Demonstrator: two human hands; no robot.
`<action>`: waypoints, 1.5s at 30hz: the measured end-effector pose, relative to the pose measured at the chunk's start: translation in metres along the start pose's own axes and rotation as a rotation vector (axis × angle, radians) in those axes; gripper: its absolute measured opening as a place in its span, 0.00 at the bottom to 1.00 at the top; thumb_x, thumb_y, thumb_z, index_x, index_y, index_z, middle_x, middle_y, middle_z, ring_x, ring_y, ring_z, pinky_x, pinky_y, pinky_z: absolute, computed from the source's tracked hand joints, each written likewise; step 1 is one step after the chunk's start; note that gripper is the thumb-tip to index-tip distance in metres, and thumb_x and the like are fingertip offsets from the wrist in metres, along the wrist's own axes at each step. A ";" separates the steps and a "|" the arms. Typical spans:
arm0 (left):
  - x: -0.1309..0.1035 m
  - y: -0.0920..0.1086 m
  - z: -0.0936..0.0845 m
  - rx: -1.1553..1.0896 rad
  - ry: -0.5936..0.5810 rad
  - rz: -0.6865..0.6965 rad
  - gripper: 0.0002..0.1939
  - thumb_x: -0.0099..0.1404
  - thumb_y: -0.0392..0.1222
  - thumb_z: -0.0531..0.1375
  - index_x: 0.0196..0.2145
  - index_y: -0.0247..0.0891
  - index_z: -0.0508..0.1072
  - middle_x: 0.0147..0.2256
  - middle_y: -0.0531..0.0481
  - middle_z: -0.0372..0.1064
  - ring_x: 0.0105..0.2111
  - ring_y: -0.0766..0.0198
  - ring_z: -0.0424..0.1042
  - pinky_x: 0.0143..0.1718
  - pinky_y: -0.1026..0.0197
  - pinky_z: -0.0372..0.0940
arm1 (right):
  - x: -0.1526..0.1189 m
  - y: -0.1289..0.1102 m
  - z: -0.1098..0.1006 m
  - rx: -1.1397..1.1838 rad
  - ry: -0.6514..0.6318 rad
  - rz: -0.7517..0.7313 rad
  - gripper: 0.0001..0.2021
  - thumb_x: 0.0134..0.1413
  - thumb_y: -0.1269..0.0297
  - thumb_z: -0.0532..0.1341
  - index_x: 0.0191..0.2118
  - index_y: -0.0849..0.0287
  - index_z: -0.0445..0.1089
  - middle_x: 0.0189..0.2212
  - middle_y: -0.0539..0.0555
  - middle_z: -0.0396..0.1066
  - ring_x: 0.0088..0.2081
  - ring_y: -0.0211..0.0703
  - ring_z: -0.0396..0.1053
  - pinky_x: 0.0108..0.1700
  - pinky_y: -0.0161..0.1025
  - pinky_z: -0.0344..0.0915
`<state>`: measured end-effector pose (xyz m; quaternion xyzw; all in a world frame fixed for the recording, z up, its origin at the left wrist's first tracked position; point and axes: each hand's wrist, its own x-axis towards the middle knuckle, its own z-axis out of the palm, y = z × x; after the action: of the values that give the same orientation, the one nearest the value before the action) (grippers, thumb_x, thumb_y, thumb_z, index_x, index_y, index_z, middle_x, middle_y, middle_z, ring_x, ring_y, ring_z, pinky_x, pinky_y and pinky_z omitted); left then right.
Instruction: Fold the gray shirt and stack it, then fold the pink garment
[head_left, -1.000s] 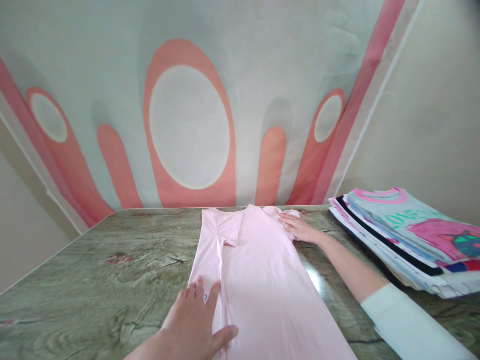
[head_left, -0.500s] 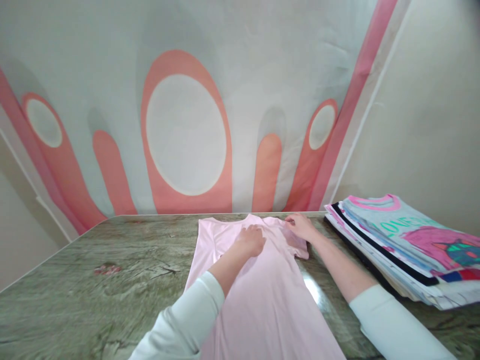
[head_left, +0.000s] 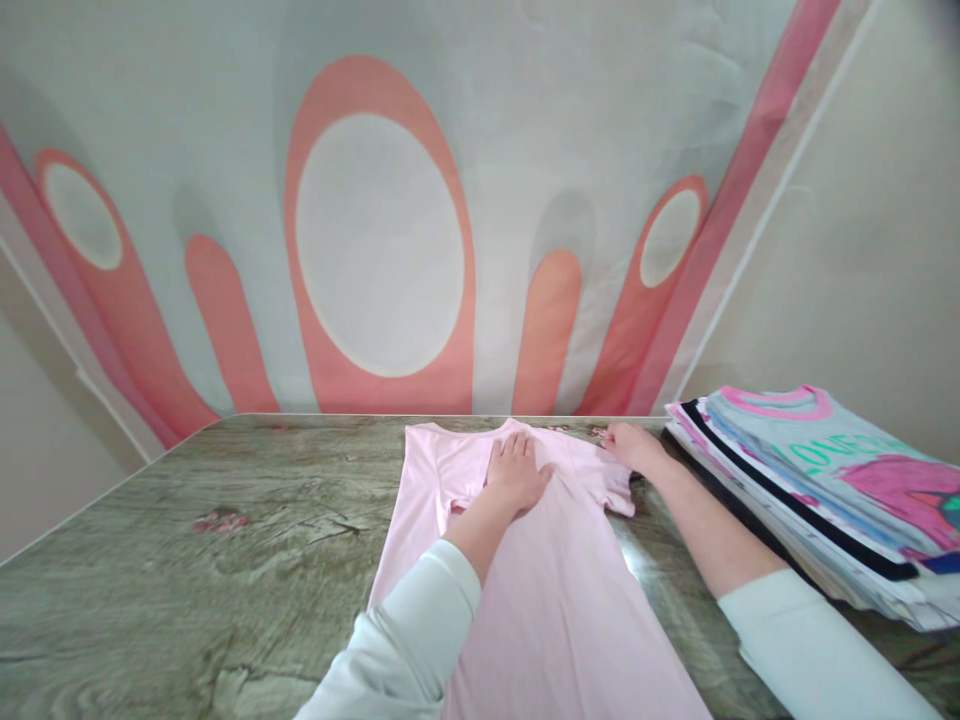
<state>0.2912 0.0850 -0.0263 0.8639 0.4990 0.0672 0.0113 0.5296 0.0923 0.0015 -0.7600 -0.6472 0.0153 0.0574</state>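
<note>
A pale pink T-shirt (head_left: 570,600) lies spread on the wood-patterned table, its neckline toward the far edge. My left hand (head_left: 519,476) rests flat on its upper chest, just below the neckline, fingers stretched out. At the right sleeve, my right hand (head_left: 632,446) is closed, with curled fingers at the sleeve's outer upper edge. The pinched cloth itself is mostly hidden by those fingers. On the left, the shirt's side looks folded inward, with the sleeve lying over the body partly under my left wrist.
A stack of folded clothes (head_left: 817,490), topped by a grey shirt with a pink collar, stands right of my right forearm. The wood-patterned table (head_left: 187,600) reaches back to a wall hanging (head_left: 390,390) with pink arch shapes.
My right hand has moved outward to the right, and the right sleeve now lies flatter and more stretched out. My left hand has flattened onto the chest, its fingers straighter than before.
</note>
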 end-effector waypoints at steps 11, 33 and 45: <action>-0.002 0.002 0.001 -0.001 0.038 0.001 0.36 0.65 0.59 0.33 0.61 0.30 0.49 0.62 0.39 0.42 0.62 0.51 0.39 0.59 0.46 0.37 | 0.029 -0.083 -0.006 0.133 -0.046 -0.260 0.15 0.58 0.60 0.55 0.48 0.60 0.64 0.47 0.56 0.64 0.44 0.44 0.66 0.44 0.46 0.66; 0.000 0.005 -0.001 0.008 -0.010 -0.022 0.37 0.64 0.60 0.37 0.62 0.30 0.45 0.63 0.39 0.38 0.62 0.49 0.36 0.59 0.44 0.34 | 0.020 -0.098 0.021 0.204 0.113 -0.606 0.16 0.57 0.73 0.47 0.46 0.60 0.67 0.46 0.59 0.68 0.48 0.43 0.64 0.51 0.40 0.57; 0.002 0.003 0.006 -0.007 0.029 -0.018 0.38 0.63 0.60 0.37 0.62 0.30 0.48 0.63 0.39 0.39 0.62 0.50 0.38 0.59 0.45 0.35 | 0.023 -0.082 0.032 0.330 0.196 -0.704 0.21 0.53 0.76 0.47 0.52 0.64 0.65 0.54 0.60 0.63 0.55 0.44 0.59 0.58 0.45 0.52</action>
<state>0.2950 0.0855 -0.0315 0.8583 0.5067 0.0813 0.0079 0.4497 0.1295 -0.0206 -0.4703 -0.8482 0.0260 0.2421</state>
